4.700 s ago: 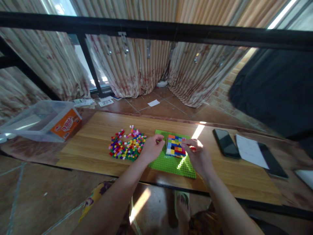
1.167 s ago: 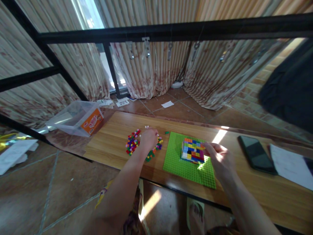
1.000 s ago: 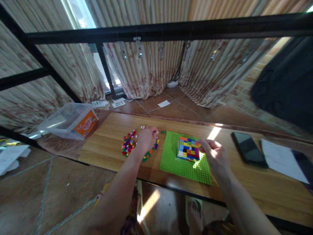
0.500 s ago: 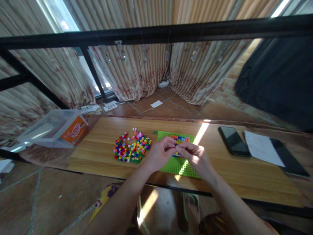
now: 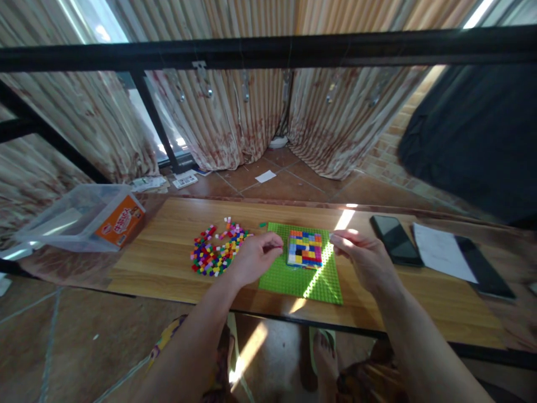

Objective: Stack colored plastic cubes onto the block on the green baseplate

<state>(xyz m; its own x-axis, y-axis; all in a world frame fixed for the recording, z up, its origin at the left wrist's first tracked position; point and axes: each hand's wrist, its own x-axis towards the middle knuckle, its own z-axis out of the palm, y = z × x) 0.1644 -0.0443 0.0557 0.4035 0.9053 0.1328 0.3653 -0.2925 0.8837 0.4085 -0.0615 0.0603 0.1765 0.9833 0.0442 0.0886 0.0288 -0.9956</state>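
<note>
A green studded baseplate (image 5: pixel 277 281) lies on the wooden table in front of me. On it sits a flat square block of small multicoloured building bricks (image 5: pixel 305 249). My left hand (image 5: pixel 257 258) hovers over the plate's left edge, thumb and fingertips pinched. A speck of red shows at those tips, too small to name. Across the block, my right hand (image 5: pixel 363 254) is held at the plate's right edge, also pinched. Something tiny and pale may be at its fingertips. Left of the plate, partly behind my left hand, loose bricks (image 5: pixel 216 254) lie in a spread pile.
A clear plastic box (image 5: pixel 79 215) with an orange label stands at the far left. On the right lie a black phone (image 5: pixel 396 240), a white paper (image 5: pixel 440 252) and a dark flat object (image 5: pixel 482 271). A black rail (image 5: pixel 268 53) crosses beyond the table, before curtains.
My hands were together over the brick block, fingertips meeting. They have moved apart, left hand leftward and right hand rightward, uncovering the block.
</note>
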